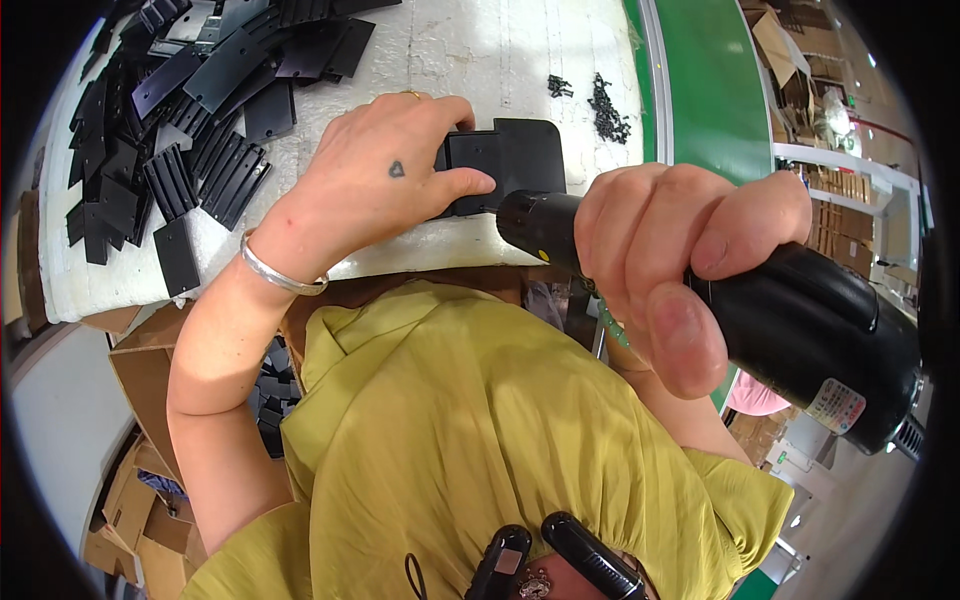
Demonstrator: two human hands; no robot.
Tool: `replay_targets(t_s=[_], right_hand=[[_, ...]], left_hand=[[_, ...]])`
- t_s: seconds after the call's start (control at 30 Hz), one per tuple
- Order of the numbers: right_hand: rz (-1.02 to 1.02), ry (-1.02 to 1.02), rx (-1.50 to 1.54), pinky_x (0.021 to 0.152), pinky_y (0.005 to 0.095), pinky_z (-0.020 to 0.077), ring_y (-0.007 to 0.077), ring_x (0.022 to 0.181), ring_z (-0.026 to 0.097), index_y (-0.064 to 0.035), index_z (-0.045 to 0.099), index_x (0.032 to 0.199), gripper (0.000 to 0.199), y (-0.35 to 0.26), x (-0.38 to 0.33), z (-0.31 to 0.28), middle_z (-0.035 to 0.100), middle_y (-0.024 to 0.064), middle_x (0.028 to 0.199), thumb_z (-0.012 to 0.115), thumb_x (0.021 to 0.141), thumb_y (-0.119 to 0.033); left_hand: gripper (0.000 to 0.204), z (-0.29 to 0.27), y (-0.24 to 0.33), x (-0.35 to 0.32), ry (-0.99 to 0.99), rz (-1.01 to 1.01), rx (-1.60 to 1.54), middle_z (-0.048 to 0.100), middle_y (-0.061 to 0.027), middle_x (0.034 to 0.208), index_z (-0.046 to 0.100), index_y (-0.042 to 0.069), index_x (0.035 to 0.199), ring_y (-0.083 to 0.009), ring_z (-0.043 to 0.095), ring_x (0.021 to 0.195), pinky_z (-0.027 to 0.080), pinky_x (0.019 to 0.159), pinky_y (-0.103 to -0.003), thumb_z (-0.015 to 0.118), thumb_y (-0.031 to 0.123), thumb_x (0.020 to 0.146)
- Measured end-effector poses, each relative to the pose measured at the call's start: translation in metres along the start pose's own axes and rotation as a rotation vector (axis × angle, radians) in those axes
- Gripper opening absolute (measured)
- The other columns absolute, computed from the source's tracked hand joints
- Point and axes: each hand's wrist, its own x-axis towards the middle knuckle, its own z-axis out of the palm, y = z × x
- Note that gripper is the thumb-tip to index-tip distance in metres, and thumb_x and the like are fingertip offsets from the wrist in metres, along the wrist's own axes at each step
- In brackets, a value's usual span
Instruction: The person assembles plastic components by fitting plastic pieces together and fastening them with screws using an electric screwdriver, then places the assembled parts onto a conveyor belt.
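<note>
A worker in a yellow-green blouse (480, 440) bent over a white counter (470, 60), pressing a flat black plastic plate (510, 160) down near its front edge. The left hand (385, 175), a silver bangle (275, 270) at the wrist, lay spread across the plate's left end, fingers curled over its far edge and thumb stretched along its near side. The right hand (680, 255) was wrapped tightly around the barrel of a black electric screwdriver (800, 320), whose nose (525, 220) pointed left at the plate's near edge, just beside the left thumb; the bit itself was too small to make out. A heap of similar black plates (170, 130) lay scattered over the counter's left side, well apart from the one being worked. A small pile of dark screws (605, 105) sat near the counter's right edge, beside a green conveyor belt (715, 80). Cardboard boxes (145, 500) stood on the floor to the worker's left.
</note>
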Motion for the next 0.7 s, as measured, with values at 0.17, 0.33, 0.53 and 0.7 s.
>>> replay_targets(t_s=[0.17,0.33,0.53,0.7], right_hand=[[0.057,0.078,0.008,0.049,0.0268,0.0367,0.0123,0.048,0.042,-0.0109,0.039,0.089,0.029,-0.002,0.002,0.002,0.046,-0.0005,0.06,0.064,0.077,-0.004],[0.03,0.112,0.034,0.049,0.027,0.0361,0.0123,0.047,0.041,-0.0098,0.04,0.09,0.027,0.006,0.006,0.007,0.046,0.0009,0.06,0.061,0.076,-0.002],[-0.016,0.352,0.158,0.054,0.0265,0.037,0.011,0.052,0.042,-0.0061,0.043,0.102,0.025,-0.003,0.002,-0.002,0.044,0.0005,0.065,0.053,0.079,-0.008],[0.053,0.752,0.318,0.06,0.0251,0.0431,0.0095,0.062,0.048,-0.0037,0.042,0.119,0.044,0.002,-0.004,-0.019,0.054,0.0048,0.083,0.058,0.079,-0.009]], left_hand=[[0.04,-0.001,-0.001,0.003,0.0,0.0,-0.001,0.062,-0.0145,0.086,0.06,0.005,0.1,-0.0332,0.058,0.088,0.045,0.076,-0.041,0.068,0.035,0.074],[0.04,-0.002,-0.004,0.006,0.001,-0.012,-0.014,0.062,-0.0148,0.086,0.061,0.005,0.1,-0.0332,0.058,0.088,0.045,0.077,-0.041,0.069,0.034,0.073],[0.042,-0.001,-0.006,0.001,0.199,-0.059,-0.21,0.063,-0.0153,0.092,0.06,0.009,0.104,-0.035,0.057,0.088,0.044,0.078,-0.041,0.072,0.03,0.069],[0.05,-0.015,0.007,-0.006,0.493,-0.162,-1.059,0.061,-0.0036,0.092,0.052,-0.001,0.117,-0.005,0.054,0.082,0.044,0.073,-0.02,0.074,0.01,0.074]])
